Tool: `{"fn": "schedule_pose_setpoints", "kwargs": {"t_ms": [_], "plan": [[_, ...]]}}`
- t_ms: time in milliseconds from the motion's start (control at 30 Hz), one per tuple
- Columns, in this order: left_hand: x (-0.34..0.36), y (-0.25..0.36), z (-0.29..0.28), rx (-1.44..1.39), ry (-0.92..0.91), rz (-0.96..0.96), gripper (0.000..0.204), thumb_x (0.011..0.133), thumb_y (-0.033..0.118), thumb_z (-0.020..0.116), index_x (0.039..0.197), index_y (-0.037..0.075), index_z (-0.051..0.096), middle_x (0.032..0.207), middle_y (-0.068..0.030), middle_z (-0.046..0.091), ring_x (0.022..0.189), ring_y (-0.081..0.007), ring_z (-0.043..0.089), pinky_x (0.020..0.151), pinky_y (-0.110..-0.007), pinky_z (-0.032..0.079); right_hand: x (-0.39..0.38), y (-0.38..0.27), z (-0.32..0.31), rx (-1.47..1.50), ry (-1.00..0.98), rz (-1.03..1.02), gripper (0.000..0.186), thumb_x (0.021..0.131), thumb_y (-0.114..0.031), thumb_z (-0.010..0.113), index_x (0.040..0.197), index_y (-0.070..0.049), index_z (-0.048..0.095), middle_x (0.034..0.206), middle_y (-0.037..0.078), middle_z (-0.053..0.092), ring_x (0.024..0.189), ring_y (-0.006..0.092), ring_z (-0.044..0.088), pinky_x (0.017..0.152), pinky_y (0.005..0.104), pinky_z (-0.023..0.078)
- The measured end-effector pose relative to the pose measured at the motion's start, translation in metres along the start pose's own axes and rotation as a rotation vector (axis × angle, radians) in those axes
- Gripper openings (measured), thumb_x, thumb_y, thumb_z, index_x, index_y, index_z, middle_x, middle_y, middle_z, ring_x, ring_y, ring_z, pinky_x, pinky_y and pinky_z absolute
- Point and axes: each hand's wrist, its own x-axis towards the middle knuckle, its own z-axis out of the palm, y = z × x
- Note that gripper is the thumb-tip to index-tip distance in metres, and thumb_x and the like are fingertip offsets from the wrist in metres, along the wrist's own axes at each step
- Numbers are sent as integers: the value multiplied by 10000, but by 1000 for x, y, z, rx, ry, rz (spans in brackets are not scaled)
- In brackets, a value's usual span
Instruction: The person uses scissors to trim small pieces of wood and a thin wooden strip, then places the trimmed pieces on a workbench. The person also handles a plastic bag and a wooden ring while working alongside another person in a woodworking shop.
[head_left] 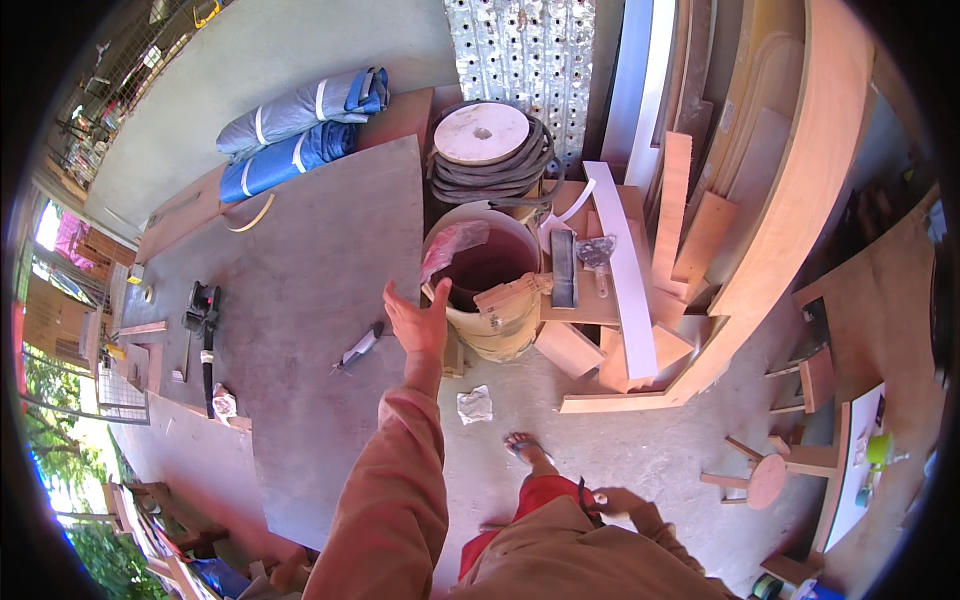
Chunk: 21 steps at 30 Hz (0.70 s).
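Note:
My left hand (416,318) reaches forward over the edge of a dark grey tabletop (310,400), its fingers and thumb spread and nothing visible between them. Just past the fingertips, a crumpled clear and reddish plastic sheet (452,250) hangs over the rim of a tall beige bin (495,335). A ragged brown piece (512,293) covers part of the bin's near rim. On the tabletop, left of my wrist, lies a slim grey and black hand tool (358,348). Low by my hip is my right hand (612,501), near a dark strap; its fingers are too unclear to read.
A hose coil (490,180) with a white disc on top stands behind the bin. A putty knife (597,255) and wooden offcuts lie to the right, beside leaning boards (770,290). Blue rolled tarps (290,160), a black power tool (202,305) and a stool (766,482) stand around.

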Motion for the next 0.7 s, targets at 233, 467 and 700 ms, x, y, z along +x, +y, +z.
{"fn": "schedule_pose_setpoints", "kwargs": {"t_ms": [233, 467, 700], "plan": [[-168, -39, -103, -173, -293, -46, 507, 882, 111, 883, 1288, 32, 590, 687, -43, 423, 590, -173, 422, 559, -395, 369, 53, 71, -19, 414, -31, 263, 737, 1071, -649, 593, 1560, -98, 587, 1446, 97, 701, 1255, 283, 688, 1028, 462, 540], [-341, -59, -287, -169, -150, -493, 258, 952, 180, 807, 1184, 83, 747, 589, -66, 453, 513, -173, 420, 530, -397, 383, 205, -162, -389, 464, 650, -356, 765, 1063, -658, 601, 1604, -122, 522, 1524, 85, 629, 1271, 277, 669, 1019, 469, 543], [-516, -52, -385, 167, 500, -1102, 359, 935, 167, 794, 1260, 69, 678, 635, -54, 518, 554, -216, 514, 552, -400, 436, 195, -263, -232, 314, 117, -230, 803, 1056, -667, 608, 1648, -146, 457, 1602, 74, 557, 1286, 271, 649, 1010, 476, 546]]}}
